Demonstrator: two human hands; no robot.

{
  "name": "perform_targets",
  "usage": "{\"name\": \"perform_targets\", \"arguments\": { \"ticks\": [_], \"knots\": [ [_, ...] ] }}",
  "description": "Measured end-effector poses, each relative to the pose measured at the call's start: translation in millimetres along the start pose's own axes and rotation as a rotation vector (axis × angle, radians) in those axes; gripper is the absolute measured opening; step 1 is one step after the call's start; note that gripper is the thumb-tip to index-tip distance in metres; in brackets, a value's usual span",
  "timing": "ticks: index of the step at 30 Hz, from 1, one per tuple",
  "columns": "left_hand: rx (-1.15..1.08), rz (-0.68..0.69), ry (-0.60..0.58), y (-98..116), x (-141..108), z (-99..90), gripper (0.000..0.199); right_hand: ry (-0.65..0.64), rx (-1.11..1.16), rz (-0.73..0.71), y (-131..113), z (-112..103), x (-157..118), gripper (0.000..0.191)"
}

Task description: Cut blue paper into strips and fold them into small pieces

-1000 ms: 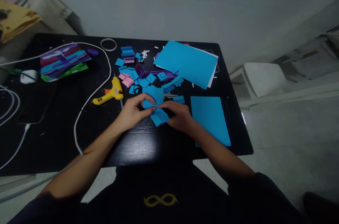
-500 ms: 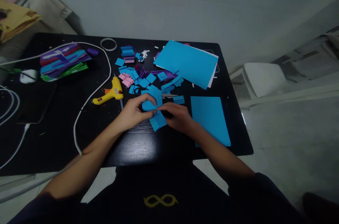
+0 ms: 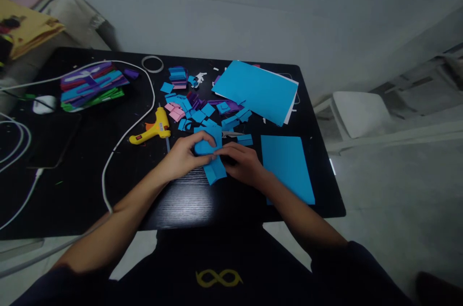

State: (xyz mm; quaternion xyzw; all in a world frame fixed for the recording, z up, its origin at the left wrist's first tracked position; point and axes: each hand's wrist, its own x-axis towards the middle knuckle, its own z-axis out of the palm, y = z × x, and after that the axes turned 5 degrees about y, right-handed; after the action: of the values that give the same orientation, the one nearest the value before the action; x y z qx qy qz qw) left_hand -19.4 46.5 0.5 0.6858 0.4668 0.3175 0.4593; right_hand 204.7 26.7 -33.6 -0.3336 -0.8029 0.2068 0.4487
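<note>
Between my hands is a folded blue paper piece, raised a little over the dark table. My left hand grips its left side, thumb below and fingers curled over the top. From the right, my right hand pinches the paper's edge, its fingertips meeting my left thumb. Behind the paper lie scissors, partly covered. A small folded blue strip rests just beyond my right hand. Left of the paper sits a yellow glue gun.
Loose blue, pink and purple paper pieces lie behind my hands. Large blue sheets are at the back right, another blue sheet at the right. A white cable runs across the left, near a phone and a bundle of coloured strips.
The camera view has shifted slightly, so the table appears a little lower. Both hands keep their hold on the blue paper, with barely any finger movement.
</note>
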Motion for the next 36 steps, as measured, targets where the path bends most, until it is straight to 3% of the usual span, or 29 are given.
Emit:
{"name": "perform_targets", "arguments": {
  "ticks": [6,12,23,29,36],
  "knots": [
    [0.036,0.033,0.017,0.5,0.6,0.6,0.021,-0.014,0.005,0.001,-2.0,-2.9,2.4,0.029],
    [0.057,0.042,-0.055,-3.4,2.3,-6.1,0.024,-0.045,-0.003,0.052,0.4,-3.7,0.9,0.028],
    [0.023,0.073,-0.021,-1.8,2.9,-3.4,0.016,-0.076,0.031,0.051,-3.3,-4.6,3.9,0.029],
    [-0.002,0.069,-0.024,-3.5,3.7,-5.8,0.017,-0.007,0.043,0.063,0.8,-2.0,2.0,0.029],
    [-0.034,0.051,-0.040,-3.0,3.5,-5.2,0.014,-0.044,0.053,0.076,0.6,-3.3,2.1,0.021]
  ]
}}
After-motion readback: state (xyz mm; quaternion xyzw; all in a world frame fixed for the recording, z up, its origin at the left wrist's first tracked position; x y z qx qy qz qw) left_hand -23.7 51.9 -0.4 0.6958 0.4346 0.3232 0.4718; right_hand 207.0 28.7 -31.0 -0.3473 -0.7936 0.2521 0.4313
